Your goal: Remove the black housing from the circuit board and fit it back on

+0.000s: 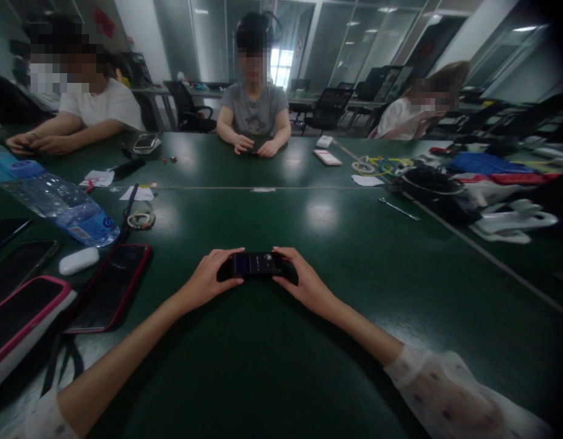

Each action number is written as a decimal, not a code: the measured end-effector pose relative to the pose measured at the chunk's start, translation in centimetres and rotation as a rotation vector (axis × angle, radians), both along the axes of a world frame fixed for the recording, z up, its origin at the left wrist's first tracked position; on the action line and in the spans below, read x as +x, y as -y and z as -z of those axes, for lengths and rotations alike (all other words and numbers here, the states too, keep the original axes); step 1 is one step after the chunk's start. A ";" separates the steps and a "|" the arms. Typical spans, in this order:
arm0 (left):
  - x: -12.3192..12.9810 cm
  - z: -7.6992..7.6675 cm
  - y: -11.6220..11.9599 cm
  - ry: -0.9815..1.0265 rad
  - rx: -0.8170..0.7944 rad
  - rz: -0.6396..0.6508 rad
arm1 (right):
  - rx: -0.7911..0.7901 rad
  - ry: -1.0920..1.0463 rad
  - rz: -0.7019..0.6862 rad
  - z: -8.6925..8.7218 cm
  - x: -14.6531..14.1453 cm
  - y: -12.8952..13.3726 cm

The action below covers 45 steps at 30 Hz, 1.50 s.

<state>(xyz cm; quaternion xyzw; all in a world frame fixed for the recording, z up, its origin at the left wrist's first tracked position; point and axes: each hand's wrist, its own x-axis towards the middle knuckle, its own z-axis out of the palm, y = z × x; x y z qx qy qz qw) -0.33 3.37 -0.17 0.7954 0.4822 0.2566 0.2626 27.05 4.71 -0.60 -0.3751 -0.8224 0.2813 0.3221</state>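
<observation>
Between my two hands is a small black handheld device point(258, 264), with a dark screen at its left end and small light markings on the right part. My left hand point(212, 271) grips its left end, thumb at the near edge and fingers at the far edge. Its right end is held the same way by my right hand point(297, 274). The device lies level at the green tabletop point(272, 353); whether it rests on the surface or is slightly raised, I cannot tell. Both palms hide the device's ends.
To my left lie a red-cased phone point(110, 289), a pink-edged phone point(25, 311), a white earbud case point(79, 261) and a tilted water bottle point(66, 201). A wrench point(399, 209) and a heap of cables point(437, 189) are at right. Three people sit across the table.
</observation>
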 end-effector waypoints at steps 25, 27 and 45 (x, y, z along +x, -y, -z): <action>-0.3 1.2 -0.3 0.008 -0.019 -0.060 | -0.102 -0.128 0.045 0.2 0.0 -0.1; -0.3 1.3 -0.3 0.006 -0.025 -0.073 | -0.090 -0.149 0.055 0.1 0.0 -0.1; -0.3 0.9 -0.4 0.074 0.015 -0.097 | 0.030 -0.278 0.495 2.5 1.3 -2.0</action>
